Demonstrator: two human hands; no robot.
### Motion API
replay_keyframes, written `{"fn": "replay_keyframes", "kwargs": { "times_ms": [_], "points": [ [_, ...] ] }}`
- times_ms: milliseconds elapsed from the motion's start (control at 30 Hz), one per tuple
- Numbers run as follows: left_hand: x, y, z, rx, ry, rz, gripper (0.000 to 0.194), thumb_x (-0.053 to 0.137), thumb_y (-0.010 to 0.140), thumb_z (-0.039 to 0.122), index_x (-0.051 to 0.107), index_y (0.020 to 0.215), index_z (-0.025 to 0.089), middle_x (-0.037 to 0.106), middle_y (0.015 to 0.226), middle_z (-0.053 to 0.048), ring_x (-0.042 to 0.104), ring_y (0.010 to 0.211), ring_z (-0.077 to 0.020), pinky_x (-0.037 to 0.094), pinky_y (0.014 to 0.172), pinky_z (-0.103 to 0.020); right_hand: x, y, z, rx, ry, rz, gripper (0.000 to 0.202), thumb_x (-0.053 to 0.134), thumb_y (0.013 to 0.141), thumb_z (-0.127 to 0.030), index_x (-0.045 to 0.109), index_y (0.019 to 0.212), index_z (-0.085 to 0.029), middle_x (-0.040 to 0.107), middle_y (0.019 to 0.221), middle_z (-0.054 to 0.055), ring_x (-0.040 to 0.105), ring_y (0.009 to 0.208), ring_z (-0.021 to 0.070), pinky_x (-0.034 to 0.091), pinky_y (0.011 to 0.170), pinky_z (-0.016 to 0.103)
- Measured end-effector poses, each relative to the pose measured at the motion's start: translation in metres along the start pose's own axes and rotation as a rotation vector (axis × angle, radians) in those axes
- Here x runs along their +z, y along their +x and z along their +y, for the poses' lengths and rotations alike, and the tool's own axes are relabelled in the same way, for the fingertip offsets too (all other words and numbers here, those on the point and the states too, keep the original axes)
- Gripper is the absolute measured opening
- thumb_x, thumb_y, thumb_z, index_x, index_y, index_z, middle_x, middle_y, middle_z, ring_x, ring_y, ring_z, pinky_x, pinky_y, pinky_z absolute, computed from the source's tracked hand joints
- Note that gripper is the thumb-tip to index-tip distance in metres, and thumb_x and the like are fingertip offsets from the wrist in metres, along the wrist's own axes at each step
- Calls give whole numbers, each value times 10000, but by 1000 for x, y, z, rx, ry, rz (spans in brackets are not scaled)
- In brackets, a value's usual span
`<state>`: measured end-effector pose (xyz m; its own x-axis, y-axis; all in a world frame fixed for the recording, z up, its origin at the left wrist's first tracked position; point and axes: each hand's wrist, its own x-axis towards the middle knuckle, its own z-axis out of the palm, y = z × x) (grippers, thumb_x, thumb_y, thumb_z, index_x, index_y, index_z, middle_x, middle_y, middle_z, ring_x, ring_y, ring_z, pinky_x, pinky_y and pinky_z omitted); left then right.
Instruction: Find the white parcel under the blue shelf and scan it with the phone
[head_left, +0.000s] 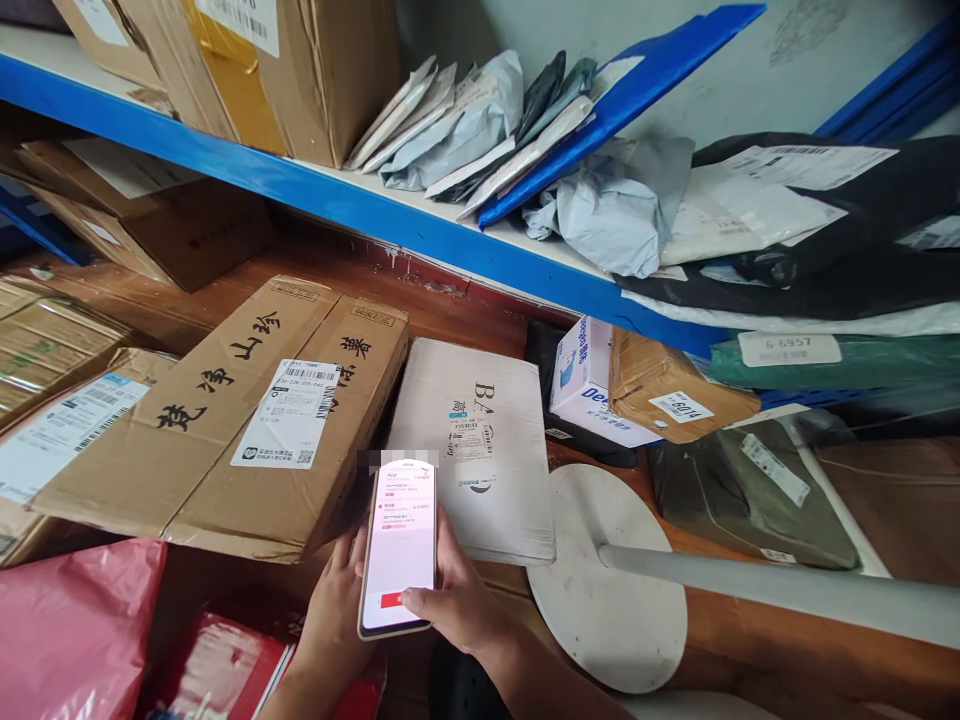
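A smartphone [397, 560] with a lit white and pink screen is held upright between both my hands, low in the middle of the view. My right hand [457, 600] grips its right edge, the thumb lying over a red button near the screen's bottom. On the left edge, my left hand [341, 590] supports it, its fingers partly hidden behind the phone. Just beyond the phone lie a white box [495, 490] with dark lettering and a large brown carton [217, 440] with handwritten black characters and a shipping label.
A blue-edged shelf [315, 185] crosses above, bearing a tall carton [315, 80] and several mailer bags [465, 115]. A round white base with a pole [615, 610] stands at right. Pink plastic packaging [67, 630] is at lower left; smaller boxes [675, 390] sit under the shelf.
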<state>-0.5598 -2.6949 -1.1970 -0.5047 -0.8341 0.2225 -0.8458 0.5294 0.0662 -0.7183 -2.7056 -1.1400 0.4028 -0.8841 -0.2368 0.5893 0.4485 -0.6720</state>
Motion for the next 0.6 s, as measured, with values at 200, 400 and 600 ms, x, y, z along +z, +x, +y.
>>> {"fn": "replay_keyframes", "kwargs": {
  "times_ms": [200,400,600],
  "points": [
    [-1,0,-2,-63,-105,57,411,582,735,189,691,1131,172,631,1040,-153,510,918,-280,549,695,-341,5,-1,2,31,55,-51,862,782,665,-240,266,1355,-245,598,1287,138,594,1171,332,386,1035,594],
    [0,-1,-2,-59,-109,37,390,572,742,205,696,1111,177,632,1086,-163,506,921,-295,539,703,-376,8,0,-2,31,41,-61,846,788,661,-264,290,1345,-229,615,1256,139,612,1148,324,419,1019,568],
    [-6,4,0,-68,-85,66,389,546,738,167,707,1093,185,639,1003,-141,522,875,-264,538,663,-328,6,0,-3,5,24,-54,862,787,668,-257,276,1362,-236,614,1268,135,647,1086,318,458,969,546]
  ]
}}
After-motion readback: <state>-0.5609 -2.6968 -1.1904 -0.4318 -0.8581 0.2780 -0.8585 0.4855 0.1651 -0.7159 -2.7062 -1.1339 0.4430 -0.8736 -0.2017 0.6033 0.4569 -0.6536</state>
